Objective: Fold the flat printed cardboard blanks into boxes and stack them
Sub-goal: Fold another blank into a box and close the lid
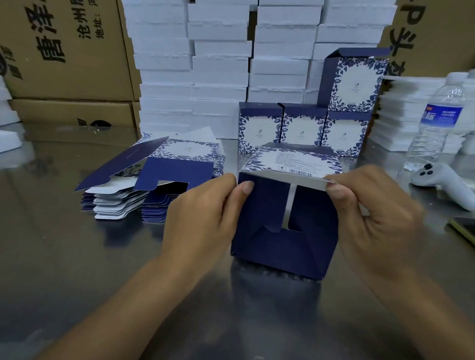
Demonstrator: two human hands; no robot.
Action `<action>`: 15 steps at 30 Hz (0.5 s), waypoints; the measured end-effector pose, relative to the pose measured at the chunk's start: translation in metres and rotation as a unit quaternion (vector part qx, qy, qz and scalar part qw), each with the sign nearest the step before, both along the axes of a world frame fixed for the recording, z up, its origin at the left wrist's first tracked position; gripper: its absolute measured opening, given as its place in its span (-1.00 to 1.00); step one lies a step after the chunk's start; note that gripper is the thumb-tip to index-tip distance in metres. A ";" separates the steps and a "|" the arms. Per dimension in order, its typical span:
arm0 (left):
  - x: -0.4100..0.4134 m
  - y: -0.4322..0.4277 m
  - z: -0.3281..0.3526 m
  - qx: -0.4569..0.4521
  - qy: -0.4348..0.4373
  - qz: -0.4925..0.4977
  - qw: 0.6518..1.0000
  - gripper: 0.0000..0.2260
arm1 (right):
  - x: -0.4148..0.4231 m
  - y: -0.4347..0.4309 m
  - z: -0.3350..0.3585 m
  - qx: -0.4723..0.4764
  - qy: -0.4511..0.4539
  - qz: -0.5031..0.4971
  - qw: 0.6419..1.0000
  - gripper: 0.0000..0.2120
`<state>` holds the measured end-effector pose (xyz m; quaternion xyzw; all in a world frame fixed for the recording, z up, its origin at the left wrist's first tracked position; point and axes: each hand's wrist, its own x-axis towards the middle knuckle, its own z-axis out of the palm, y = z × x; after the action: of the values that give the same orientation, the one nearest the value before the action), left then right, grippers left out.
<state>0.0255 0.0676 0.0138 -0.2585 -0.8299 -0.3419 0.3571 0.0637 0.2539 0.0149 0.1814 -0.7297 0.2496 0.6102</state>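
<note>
A reflective metal surface (54, 250) fronts a wall of stacked white foam trays (221, 50) and brown cartons (57, 37). Materials appear laid out for a short reach. A pile of flat blanks (151, 178) lies left of centre, and four finished boxes (303, 128) stand at far centre, three in a row with one on top at the right. The box in work (282, 240) sits on the surface at near centre, tipped so its dark blue base flaps face the person and its barcode panel faces up. The left hand (200, 205) has a closed grip, pinching the upper left corner. The right hand (375, 219) pinches the upper right edge likewise. Holding both corners likely keeps the walls square while the base locks, and a pale slot between the flaps suggests incomplete seating. A water bottle (437, 119) and white controller (446, 185) sit far right, apart from the work.
</note>
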 end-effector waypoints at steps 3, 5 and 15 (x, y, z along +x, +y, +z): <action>-0.002 -0.001 0.001 0.019 -0.019 0.002 1.000 -0.62 | 0.000 -0.002 0.000 -0.002 0.000 0.006 1.000 -0.53; -0.002 -0.001 0.000 0.014 -0.015 -0.004 1.000 -0.66 | 0.001 -0.003 0.000 -0.002 -0.004 0.005 1.000 -0.54; -0.003 -0.001 -0.001 -0.013 0.020 0.005 1.000 -0.71 | 0.000 -0.005 0.001 -0.027 -0.017 0.029 0.999 -0.63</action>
<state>0.0225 0.0667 0.0131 -0.2659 -0.8282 -0.3241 0.3719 0.0641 0.2489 0.0158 0.1819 -0.7275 0.2894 0.5948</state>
